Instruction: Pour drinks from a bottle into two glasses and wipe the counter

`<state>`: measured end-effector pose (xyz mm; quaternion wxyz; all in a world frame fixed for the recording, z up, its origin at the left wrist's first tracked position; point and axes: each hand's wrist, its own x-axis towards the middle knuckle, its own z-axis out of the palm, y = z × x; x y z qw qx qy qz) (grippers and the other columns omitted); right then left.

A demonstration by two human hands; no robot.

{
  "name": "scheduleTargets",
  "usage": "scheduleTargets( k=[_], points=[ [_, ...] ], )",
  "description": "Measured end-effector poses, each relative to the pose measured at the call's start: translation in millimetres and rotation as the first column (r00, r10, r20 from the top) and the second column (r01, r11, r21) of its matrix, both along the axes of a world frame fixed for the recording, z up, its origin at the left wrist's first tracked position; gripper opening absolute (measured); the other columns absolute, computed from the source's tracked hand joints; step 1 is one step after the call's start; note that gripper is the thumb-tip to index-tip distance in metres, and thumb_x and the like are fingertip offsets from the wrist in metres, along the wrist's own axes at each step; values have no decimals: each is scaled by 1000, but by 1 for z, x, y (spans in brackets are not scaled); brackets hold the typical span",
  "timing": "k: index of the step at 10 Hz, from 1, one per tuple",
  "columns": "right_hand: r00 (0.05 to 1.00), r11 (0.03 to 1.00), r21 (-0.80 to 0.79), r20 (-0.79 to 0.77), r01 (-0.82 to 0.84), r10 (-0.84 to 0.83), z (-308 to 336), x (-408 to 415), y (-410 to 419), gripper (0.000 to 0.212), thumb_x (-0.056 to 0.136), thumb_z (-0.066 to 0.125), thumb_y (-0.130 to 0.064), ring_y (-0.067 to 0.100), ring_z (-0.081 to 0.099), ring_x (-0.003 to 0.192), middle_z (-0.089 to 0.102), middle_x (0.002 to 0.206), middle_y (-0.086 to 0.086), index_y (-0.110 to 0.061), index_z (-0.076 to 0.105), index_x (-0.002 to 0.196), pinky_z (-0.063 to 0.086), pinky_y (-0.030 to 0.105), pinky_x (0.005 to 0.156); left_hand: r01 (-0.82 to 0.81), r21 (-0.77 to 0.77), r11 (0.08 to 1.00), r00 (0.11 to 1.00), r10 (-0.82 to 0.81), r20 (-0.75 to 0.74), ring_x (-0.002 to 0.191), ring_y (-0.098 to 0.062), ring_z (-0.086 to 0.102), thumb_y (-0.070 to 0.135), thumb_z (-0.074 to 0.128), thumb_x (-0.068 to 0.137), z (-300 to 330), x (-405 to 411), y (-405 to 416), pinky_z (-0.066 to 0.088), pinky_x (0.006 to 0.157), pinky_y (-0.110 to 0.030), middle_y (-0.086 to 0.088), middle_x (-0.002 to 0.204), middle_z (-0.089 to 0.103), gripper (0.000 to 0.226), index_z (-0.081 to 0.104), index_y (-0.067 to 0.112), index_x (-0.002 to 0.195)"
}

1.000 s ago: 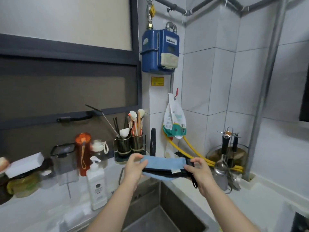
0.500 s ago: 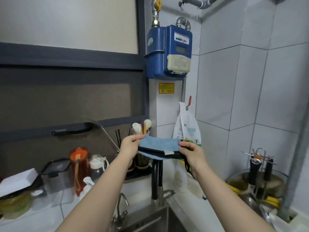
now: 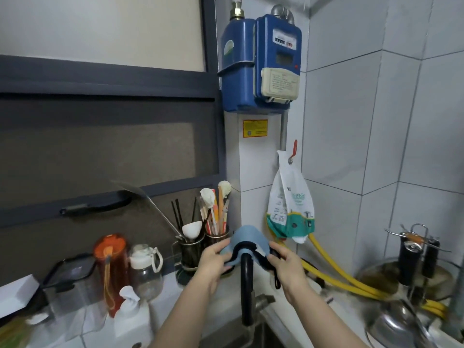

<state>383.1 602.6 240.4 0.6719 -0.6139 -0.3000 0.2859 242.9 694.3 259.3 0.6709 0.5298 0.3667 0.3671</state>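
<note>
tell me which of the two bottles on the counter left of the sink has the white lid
The clear bottle, the shorter one with a white loop at its lid. The taller orange bottle to its left has an orange lid.

- You hold a light blue cloth [image 3: 247,238] edged in black.
- The faucet [image 3: 246,285] is black.
- The gas meter [image 3: 258,64] is deep blue with a cream panel.
- The hoses [image 3: 334,275] are yellow.
- The bottle [image 3: 111,267] is orange-red.
</note>
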Motion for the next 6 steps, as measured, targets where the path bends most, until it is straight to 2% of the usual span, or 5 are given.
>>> scheduleTargets(
  k=[2, 3, 4, 5, 6],
  points=[
    [988, 999, 13, -152, -38, 39, -6, -18, 6, 35, 93, 43, 8, 30, 62, 102, 65, 102, 8, -8, 56, 122, 51, 44, 93, 18, -124, 992, 997, -9, 77, 114, -36, 57, -11, 40, 94, -7, 8, -8, 47, 98, -49, -22, 131, 54, 46, 45, 5, 137],
    [994, 993, -75, -70, -90, 85, -2, -20, -6, 44, 95, 36, 9, 16, 63, 85, 61, 102, -1, -23, 53, 119, 56, 26, 66, 32, -7, 999, 996, -32, -82, 117, -27, 54, -3, 43, 96, -3, 0, -13, 51, 90, -37, -12, 134, 51, 46, 46, 16, 138],
    [965, 966, -252, 237, -54, 116, -4, -18, -22, 55, 92, 33, 10, 24, 60, 105, 53, 130, 5, -22, 48, 133, 50, 33, 90, 42, 270, 962, 955, 41, -294, 115, -16, 51, 7, 46, 97, 0, -12, -17, 43, 90, -27, -5, 137, 52, 44, 46, 21, 138],
    [806, 918, -392, 562, 62, 185, -2, -16, -42, 52, 91, 42, 1, 21, 43, 130, 45, 143, 4, -20, 45, 138, 35, 26, 105, 125, 492, 861, 852, 161, -498, 122, -19, 50, 14, 49, 96, 2, -21, -26, 41, 97, -27, -4, 139, 51, 46, 43, 20, 141],
    [663, 849, -497, 699, 182, 267, 9, -22, -58, 50, 92, 44, -13, 24, 43, 129, 46, 142, 3, -23, 39, 141, 39, 33, 105, 186, 660, 728, 722, 354, -594, 125, -24, 48, 23, 50, 94, 9, -26, -34, 41, 103, -40, -3, 137, 52, 47, 42, 23, 141]
  ],
)
